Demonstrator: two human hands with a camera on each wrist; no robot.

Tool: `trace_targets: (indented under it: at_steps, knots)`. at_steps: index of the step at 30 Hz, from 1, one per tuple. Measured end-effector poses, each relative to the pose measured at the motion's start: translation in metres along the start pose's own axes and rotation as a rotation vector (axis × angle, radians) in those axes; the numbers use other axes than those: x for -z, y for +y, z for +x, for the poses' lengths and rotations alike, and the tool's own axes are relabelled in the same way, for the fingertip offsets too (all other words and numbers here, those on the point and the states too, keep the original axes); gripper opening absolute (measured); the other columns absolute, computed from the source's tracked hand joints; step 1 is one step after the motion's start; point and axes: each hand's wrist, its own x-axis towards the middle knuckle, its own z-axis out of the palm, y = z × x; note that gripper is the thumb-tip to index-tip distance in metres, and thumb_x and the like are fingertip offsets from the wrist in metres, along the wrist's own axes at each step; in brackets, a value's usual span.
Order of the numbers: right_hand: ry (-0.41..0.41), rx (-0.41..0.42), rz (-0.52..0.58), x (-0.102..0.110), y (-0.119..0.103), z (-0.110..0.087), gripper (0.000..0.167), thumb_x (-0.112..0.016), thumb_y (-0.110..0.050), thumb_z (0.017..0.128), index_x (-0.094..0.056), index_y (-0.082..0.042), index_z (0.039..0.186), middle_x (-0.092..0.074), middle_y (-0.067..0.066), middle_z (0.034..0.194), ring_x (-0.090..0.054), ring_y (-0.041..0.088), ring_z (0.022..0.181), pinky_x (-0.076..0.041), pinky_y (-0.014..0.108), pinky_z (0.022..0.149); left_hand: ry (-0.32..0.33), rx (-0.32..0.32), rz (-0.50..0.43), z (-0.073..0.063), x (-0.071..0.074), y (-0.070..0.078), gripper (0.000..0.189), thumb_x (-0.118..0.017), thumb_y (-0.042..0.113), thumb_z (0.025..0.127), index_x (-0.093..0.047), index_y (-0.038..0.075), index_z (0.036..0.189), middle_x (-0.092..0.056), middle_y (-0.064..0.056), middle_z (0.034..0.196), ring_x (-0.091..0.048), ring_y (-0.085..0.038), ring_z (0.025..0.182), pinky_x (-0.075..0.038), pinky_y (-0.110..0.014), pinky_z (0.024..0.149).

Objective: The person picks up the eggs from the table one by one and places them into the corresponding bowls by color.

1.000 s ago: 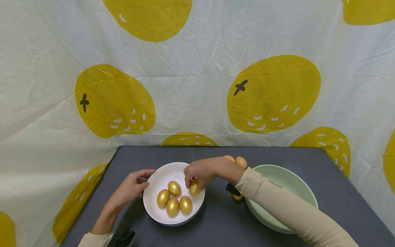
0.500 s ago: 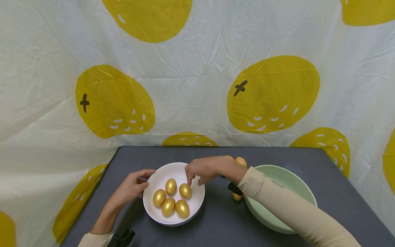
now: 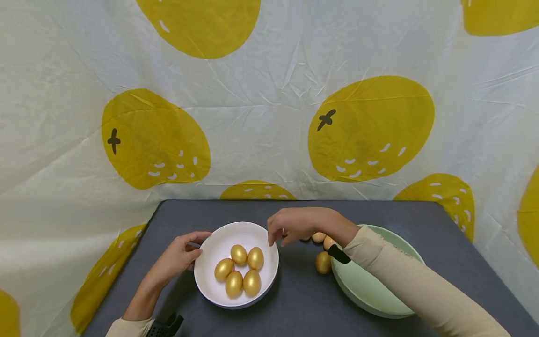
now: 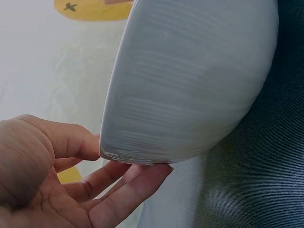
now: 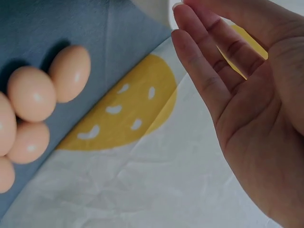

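In the head view a white bowl [image 3: 205, 285] stands on the dark table with several golden eggs [image 3: 234, 283] in it. My left hand [image 3: 184, 252] holds this bowl by its left side. The left wrist view shows the thumb at the rim and the fingers [image 4: 142, 187] against the outer wall. My right hand [image 3: 294, 224] hovers over the bowl's right rim, its fingers bent loosely downward with nothing between them. In the right wrist view its palm and fingers [image 5: 209, 76] are bare.
Right of the white bowl stands a large pale green bowl [image 3: 358, 290], partly behind my right forearm. One more golden egg [image 3: 323, 263] lies against its left side. Several brown eggs [image 5: 32, 93] lie together on the table [image 3: 236, 209], partly hidden by my right arm in the head view.
My right hand released a golden egg in the white bowl, then rose and moved right toward the rim. The eggs in the bowl shifted a little. My left hand stayed put.
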Motion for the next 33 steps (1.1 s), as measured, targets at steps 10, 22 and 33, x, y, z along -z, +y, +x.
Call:
trace_targets:
  at_steps: [10,22,33]
  knots:
    - [-0.039,-0.082,-0.005,-0.010,0.014,-0.021,0.030,-0.075,0.000,0.089,-0.075,-0.024,0.108,-0.066,-0.011,0.105,-0.062,0.005,0.096,-0.053,0.021,0.085,0.005,0.004,-0.004,0.000,0.000,0.000,0.045,-0.059,0.000,0.096,-0.059,0.007,0.140,-0.063,-0.018,0.122,-0.068,-0.026,0.093,-0.061,-0.042,0.063]
    - [-0.086,-0.291,-0.003,-0.029,0.023,-0.042,0.039,-0.074,0.004,0.083,-0.076,-0.027,0.107,-0.066,-0.015,0.108,-0.063,0.010,0.104,-0.050,0.029,0.091,-0.004,-0.003,-0.021,-0.001,0.000,0.001,0.045,-0.059,0.001,0.097,-0.057,0.005,0.142,-0.063,-0.019,0.123,-0.068,-0.028,0.095,-0.062,-0.042,0.063]
    - [-0.131,-0.315,-0.056,-0.040,0.035,-0.045,0.038,-0.081,0.004,0.080,-0.077,-0.021,0.109,-0.071,-0.013,0.103,-0.063,0.003,0.098,-0.050,0.020,0.084,-0.003,0.003,-0.024,-0.003,0.001,0.006,0.045,-0.059,0.000,0.096,-0.058,0.005,0.141,-0.063,-0.019,0.123,-0.068,-0.028,0.095,-0.061,-0.042,0.063]
